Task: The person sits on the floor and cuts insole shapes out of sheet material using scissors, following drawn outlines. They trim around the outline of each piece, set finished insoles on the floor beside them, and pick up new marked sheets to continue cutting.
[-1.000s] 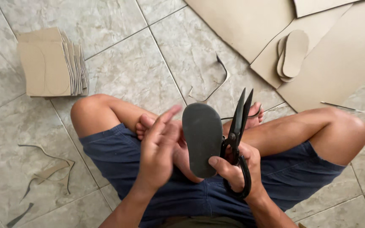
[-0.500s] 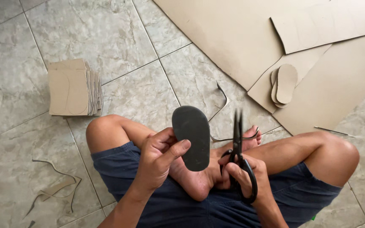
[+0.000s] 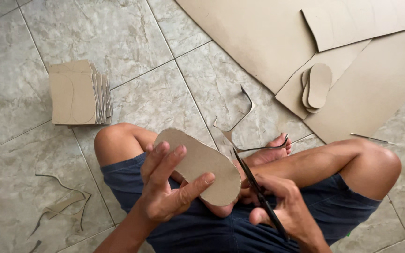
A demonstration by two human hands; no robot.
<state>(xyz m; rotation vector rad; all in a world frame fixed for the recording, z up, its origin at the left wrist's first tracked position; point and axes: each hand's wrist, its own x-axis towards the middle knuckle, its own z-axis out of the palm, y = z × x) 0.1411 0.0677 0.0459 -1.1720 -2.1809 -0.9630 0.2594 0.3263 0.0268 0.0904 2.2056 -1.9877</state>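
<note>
I sit cross-legged on a tiled floor. My left hand (image 3: 165,189) grips a sole-shaped cardboard cutout (image 3: 205,164), its tan face turned up, over my lap. My right hand (image 3: 284,206) holds black scissors (image 3: 254,187) whose blades meet the cutout's right edge. A thin curled cardboard trimming (image 3: 240,122) hangs off that edge past the scissor tips, trailing over my foot.
A stack of cut cardboard pieces (image 3: 78,93) lies at the left. Large cardboard sheets (image 3: 268,42) cover the upper right, with finished sole cutouts (image 3: 317,86) on them. Cardboard scraps (image 3: 62,206) lie at the lower left. A thin metal rod (image 3: 371,138) rests by my right knee.
The cutout has been flipped from its dark face to its tan face and lowered toward my lap. The scissors tilted from upright onto its right edge, and a thin trimming now hangs there.
</note>
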